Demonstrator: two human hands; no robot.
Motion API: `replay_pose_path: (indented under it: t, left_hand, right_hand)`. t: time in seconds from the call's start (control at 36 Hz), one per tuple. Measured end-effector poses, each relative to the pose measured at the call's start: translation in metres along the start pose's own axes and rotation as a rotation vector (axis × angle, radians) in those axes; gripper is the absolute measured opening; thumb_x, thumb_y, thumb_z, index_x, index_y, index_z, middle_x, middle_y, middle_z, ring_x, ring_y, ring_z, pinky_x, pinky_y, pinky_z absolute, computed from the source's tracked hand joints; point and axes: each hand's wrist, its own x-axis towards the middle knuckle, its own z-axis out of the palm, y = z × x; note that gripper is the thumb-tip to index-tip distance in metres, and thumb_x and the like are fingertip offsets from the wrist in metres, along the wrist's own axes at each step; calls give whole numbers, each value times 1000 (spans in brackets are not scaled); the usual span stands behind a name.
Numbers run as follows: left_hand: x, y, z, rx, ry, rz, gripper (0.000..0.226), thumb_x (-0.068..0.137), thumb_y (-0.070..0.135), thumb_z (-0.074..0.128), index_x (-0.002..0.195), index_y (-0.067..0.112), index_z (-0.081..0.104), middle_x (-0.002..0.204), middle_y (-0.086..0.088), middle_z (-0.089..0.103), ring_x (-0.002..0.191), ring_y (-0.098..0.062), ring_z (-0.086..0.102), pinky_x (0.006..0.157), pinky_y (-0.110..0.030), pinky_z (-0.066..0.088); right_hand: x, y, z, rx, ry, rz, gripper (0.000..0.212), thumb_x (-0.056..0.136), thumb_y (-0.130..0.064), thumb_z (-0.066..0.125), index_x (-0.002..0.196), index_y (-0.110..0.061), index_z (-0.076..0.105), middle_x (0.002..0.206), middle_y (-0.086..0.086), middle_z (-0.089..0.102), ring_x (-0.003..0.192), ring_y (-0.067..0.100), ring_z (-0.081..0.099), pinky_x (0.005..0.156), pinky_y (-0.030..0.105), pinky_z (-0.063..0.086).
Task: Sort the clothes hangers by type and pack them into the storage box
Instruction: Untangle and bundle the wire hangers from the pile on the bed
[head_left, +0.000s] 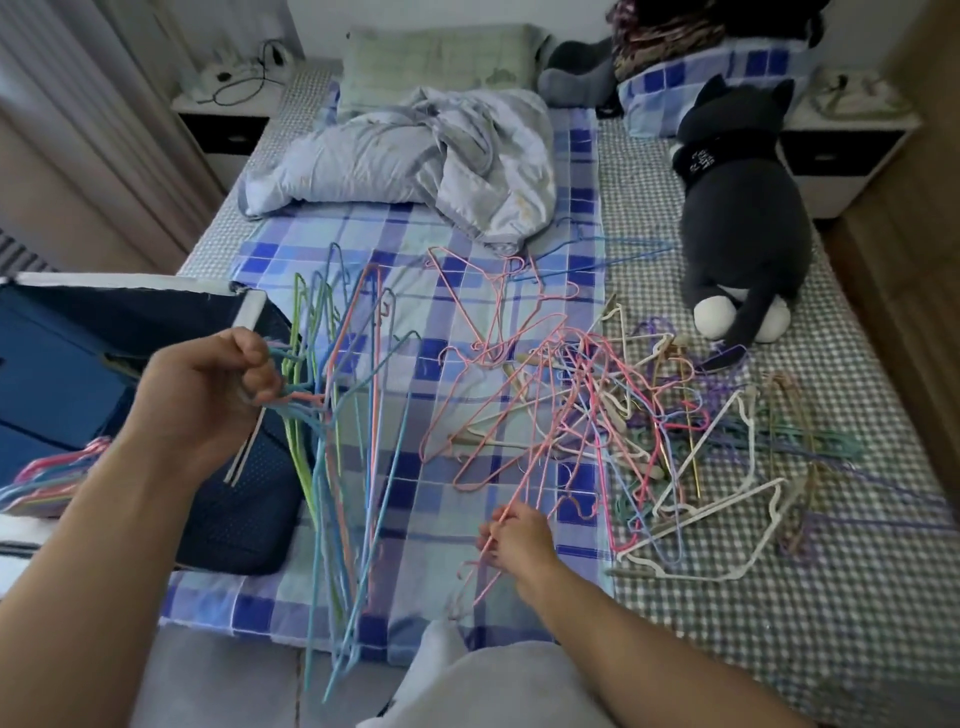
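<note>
Nearest us, our right hand (511, 538) pinches one pink wire hanger (524, 493) at the edge of the tangled pile (649, 415) on the bed (727, 597). Our left hand (208, 384) curls round the hooks of a sorted bundle (332, 415), beside the dark blue storage box (62, 374). These thin hangers look light, springy and likely to snag, so we judge the hook or neck the best hold.

Left hand (208, 384) gripping hooks of a bunch of thin wire hangers, blue, green and orange (332, 415), hanging down over bed edge. Right hand (514, 540) pinching a thin pink wire hanger (524, 499). Tangled pile of pink, white and purple hangers (649, 415) on checked bedsheet (857, 571). Dark blue fabric storage box (104, 364) at left. Grey plush cat (743, 218) beyond pile.
</note>
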Motion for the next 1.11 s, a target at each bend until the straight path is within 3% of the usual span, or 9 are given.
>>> replay_pose_path:
  t: [0.03,0.14,0.25,0.36,0.53,0.69,0.83,0.94,1.11]
  left_hand:
    - [2,-3,0,33,1,-15,11,63,14,68,63,14,58,53,-1,42,52,-16,39,53,-19,44]
    - [14,-26,-4,203,-42,-72,46,90,-5,34,66,14,69,56,-4,50,49,-20,47,75,-40,57]
    - [18,-44,-6,274,-19,-121,38,89,-10,41,76,9,71,62,-11,59,53,-24,58,65,-36,53]
    - [18,-59,-7,238,9,-127,25,91,-13,47,83,1,66,77,-18,68,63,-29,68,55,-32,59]
    - [12,-80,12,255,29,-117,17,94,-16,46,90,-7,60,88,-24,69,71,-31,67,52,-24,56]
    - [9,-99,21,268,27,-135,22,94,-15,43,87,-3,60,75,-12,68,78,-29,67,80,-38,51]
    - [4,-105,27,257,42,-165,23,94,-13,43,88,-1,61,76,-13,64,74,-27,62,75,-37,49]
    - [2,-102,34,215,75,-163,23,96,-11,44,89,-1,63,73,-10,65,70,-25,61,76,-38,51]
    - [5,-85,42,233,149,-130,18,96,-8,55,108,-4,68,81,-10,73,66,-18,68,73,-31,56]
  right_hand:
    - [-2,-1,-4,-31,-5,-21,23,98,6,39,98,-5,59,82,16,66,73,26,66,66,37,60]
    - [-11,-10,-23,-102,37,-111,25,92,9,42,100,-6,61,74,12,65,67,25,64,66,38,57]
    - [-15,-26,-53,-143,246,-184,25,92,3,40,96,-13,59,67,9,57,58,25,57,46,30,47]
    - [-19,-39,-86,-419,434,-258,21,99,-22,45,83,-18,57,77,7,61,74,32,63,73,48,58]
    - [-35,-28,-141,-985,517,-158,26,97,-14,40,113,-18,60,97,5,68,84,27,65,67,33,49]
    - [-39,-18,-164,-1203,503,-149,30,97,-13,43,120,-18,61,93,3,65,79,25,61,66,31,44]
    - [-30,-28,-162,-1178,501,-167,31,96,-8,45,120,-16,63,95,5,67,75,24,59,61,31,47]
    - [-33,-46,-148,-1098,537,-324,49,102,-10,43,147,-29,45,72,0,58,57,18,52,46,27,36]
    - [-44,-91,-126,-1289,567,-707,57,101,-15,50,152,-35,35,69,-3,63,61,20,63,46,27,35]
